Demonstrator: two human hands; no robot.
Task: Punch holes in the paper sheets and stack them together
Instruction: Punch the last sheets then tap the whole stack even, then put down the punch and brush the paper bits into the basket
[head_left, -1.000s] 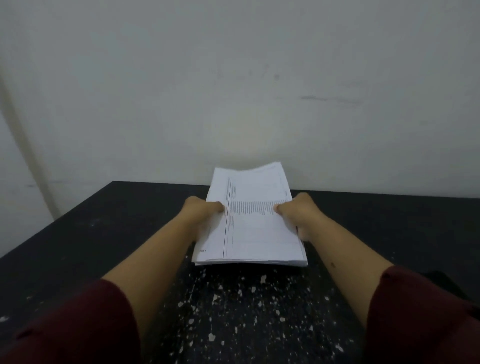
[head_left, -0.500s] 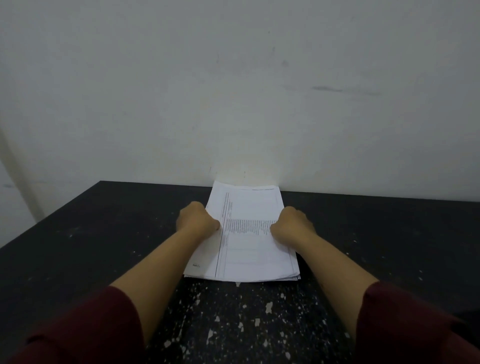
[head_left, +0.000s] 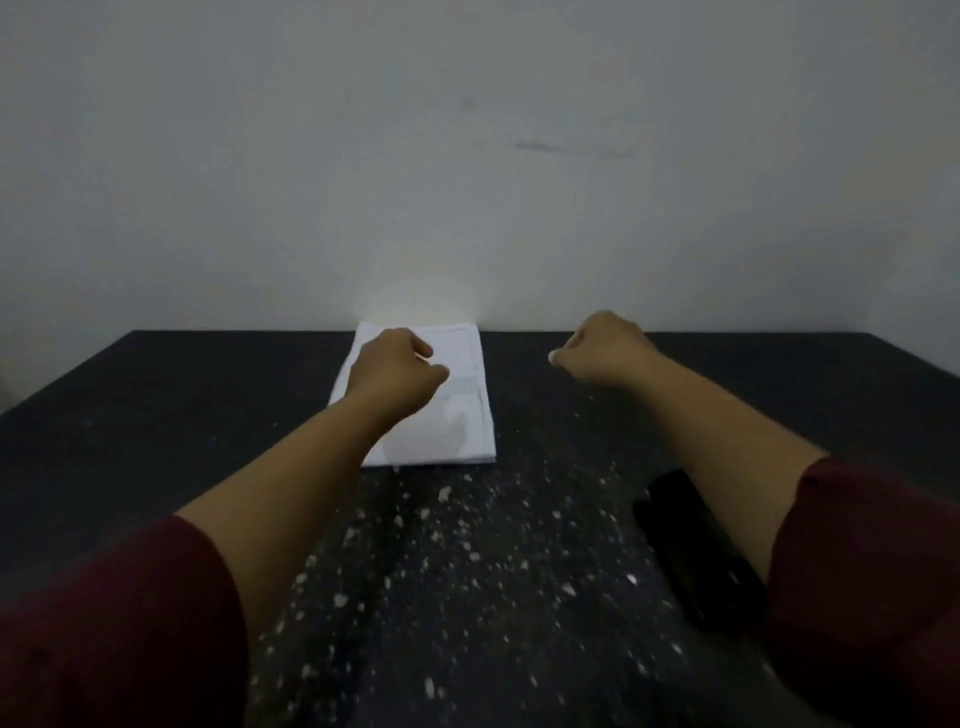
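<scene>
Paper stack (head_left: 457, 415): lies flat at centre frame on the dark counter (head_left: 156, 415), far edge close against the wall (head_left: 467, 156); corners look squared
Left hand (head_left: 397, 382): loosely curled over the left half of the stack, gripping nothing; contact with the top sheet cannot be told
Right hand (head_left: 605, 353): loosely curled and empty, right of the stack and apart from it, above bare counter
Hole punch (head_left: 696, 551): a black object at lower right, partly hidden under the right forearm; judged to be the punch, detail too dark to confirm
Paper flecks (head_left: 441, 493): pale bits scattered over the counter from centre to bottom of frame, probably punch waste
Stage: stack appears set down; whether holes are punched cannot be seen
Risk: a brush from the left hand could fan the sheets out of line
Risk: the right forearm could knock the punch as it draws back
Obstruction: nothing stands between hands and stack; the wall blocks any push farther away
</scene>
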